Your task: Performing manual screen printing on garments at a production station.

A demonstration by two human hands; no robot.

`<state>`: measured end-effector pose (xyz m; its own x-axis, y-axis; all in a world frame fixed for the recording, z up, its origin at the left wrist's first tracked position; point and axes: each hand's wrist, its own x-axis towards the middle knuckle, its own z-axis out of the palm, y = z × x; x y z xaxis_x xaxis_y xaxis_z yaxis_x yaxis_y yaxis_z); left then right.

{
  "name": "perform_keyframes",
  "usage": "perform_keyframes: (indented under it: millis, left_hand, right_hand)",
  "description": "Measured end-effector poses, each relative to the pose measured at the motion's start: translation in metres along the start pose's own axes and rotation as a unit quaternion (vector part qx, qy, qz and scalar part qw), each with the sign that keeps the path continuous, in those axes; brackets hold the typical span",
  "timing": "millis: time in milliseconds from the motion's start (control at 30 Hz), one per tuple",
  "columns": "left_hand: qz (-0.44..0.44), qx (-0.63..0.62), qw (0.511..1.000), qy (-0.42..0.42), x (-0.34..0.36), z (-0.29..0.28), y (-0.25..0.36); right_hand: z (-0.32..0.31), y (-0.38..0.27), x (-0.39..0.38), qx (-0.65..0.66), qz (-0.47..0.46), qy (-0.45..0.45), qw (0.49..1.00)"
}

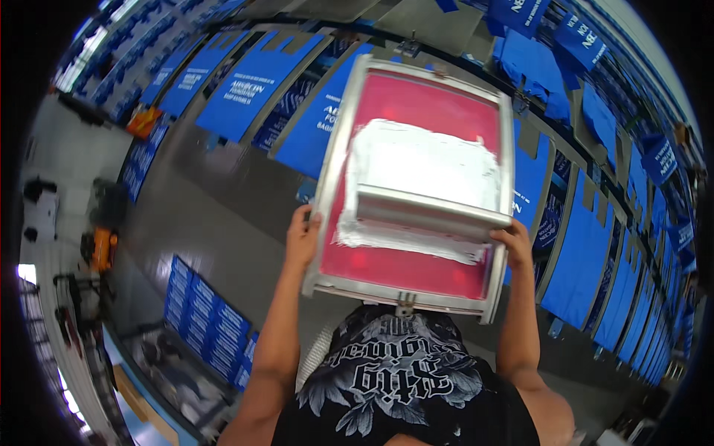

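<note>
In front of my body I hold a screen-printing frame [338, 152] with silver metal sides and a pink-red mesh [409, 275]. Thick white ink [428, 160] is spread over the middle of the mesh. Across it lies a squeegee [431, 211] with a long metal holder, ink on both sides of it. My left hand [303, 236] is closed round the frame's left side rail. On the right rail my right hand [515, 241] grips the frame, its thumb and fingers close to the squeegee's right end. Whether they touch the squeegee I cannot tell.
Long rows of blue printed fabric pieces [242, 89] lie on boards beyond the frame and to its right [580, 260]. More blue pieces [207, 320] lie at lower left. Blue cloths [528, 67] hang at upper right. An orange object [103, 249] stands far left on the grey floor.
</note>
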<state>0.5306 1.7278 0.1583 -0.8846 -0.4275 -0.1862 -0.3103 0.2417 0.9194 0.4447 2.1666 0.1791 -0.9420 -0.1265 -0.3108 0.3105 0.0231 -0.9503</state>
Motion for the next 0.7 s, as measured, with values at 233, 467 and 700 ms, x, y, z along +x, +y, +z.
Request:
perform_keyframes:
  millis: [233, 467, 700]
  left_hand:
    - [0.032, 0.023, 0.999, 0.009, 0.027, 0.007, 0.005]
    - [0.040, 0.044, 0.997, -0.056, 0.100, 0.002, 0.005]
    - [0.048, 0.061, 0.990, -0.116, 0.166, 0.010, -0.007]
  right_hand:
    - [0.005, 0.020, 0.014, 0.022, -0.029, -0.001, 0.999]
    - [0.029, 0.025, 0.033, 0.035, -0.019, 0.041, 0.998]
    - [0.048, 0.029, 0.060, -0.025, 0.027, 0.106, 0.994]
